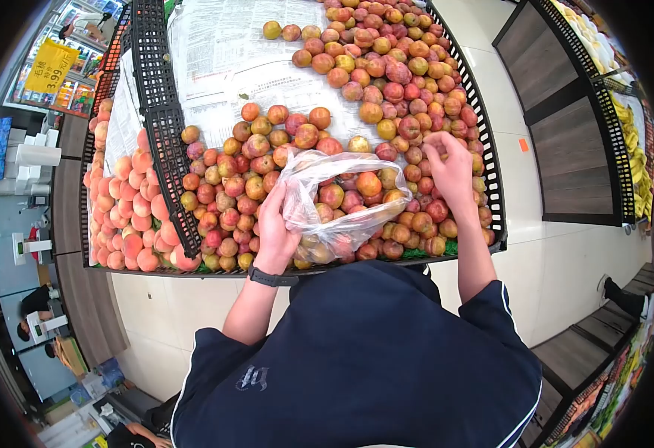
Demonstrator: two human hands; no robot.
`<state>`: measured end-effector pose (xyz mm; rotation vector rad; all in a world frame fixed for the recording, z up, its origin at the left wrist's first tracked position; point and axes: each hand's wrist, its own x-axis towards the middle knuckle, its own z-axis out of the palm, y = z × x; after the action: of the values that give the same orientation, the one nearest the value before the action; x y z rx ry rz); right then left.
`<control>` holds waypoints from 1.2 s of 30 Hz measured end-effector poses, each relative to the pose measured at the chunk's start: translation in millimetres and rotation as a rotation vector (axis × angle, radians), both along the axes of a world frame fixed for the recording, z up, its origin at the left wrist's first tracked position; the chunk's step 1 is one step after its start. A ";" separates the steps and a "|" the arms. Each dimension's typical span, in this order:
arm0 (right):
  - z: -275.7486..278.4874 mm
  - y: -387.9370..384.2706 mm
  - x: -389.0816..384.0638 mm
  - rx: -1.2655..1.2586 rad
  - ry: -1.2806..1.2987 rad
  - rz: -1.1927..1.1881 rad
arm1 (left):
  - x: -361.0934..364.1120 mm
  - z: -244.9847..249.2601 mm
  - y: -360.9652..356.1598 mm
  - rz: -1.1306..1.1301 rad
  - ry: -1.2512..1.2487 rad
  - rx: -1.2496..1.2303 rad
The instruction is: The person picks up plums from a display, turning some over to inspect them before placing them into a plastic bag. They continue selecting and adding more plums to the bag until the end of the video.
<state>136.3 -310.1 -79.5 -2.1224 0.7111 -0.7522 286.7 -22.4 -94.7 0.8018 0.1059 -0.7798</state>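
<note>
My left hand grips the left side of a clear plastic bag near its mouth. The bag's opening faces up, and red and yellow plums show inside and through the thin plastic. To the right of the bag, my right hand is over the pile of loose plums, its fingers curved down and a gap between thumb and forefinger. No fruit shows between those fingers, though the fingertips are partly out of sight. More plums lie left of the bag.
A black plastic crate rim borders the plums on the right. Newspaper lines the display. Peaches lie beyond a black divider on the left. A yellow price sign hangs at upper left. Another produce stand is across the aisle.
</note>
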 end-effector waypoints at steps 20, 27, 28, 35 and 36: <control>-14.9 -6.7 41.1 -0.455 0.415 0.547 | -2.2 -3.6 1.6 0.018 0.055 -0.007; -27.0 -3.1 44.1 -0.564 0.394 0.501 | 0.6 -9.8 4.4 -0.011 0.022 -0.010; -29.4 -4.3 44.0 -0.575 0.379 0.498 | -0.3 -7.4 3.7 -0.008 0.018 -0.002; -15.0 -32.9 31.2 0.027 0.179 0.544 | -1.0 -6.7 4.9 -0.021 0.002 -0.016; -12.3 -33.8 29.0 0.217 0.131 0.498 | -1.1 -6.9 4.9 -0.016 0.005 -0.013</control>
<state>165.3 -343.9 -91.8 -2.0380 0.2883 -0.2554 285.6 -17.5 -101.6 0.7891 0.0991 -0.7967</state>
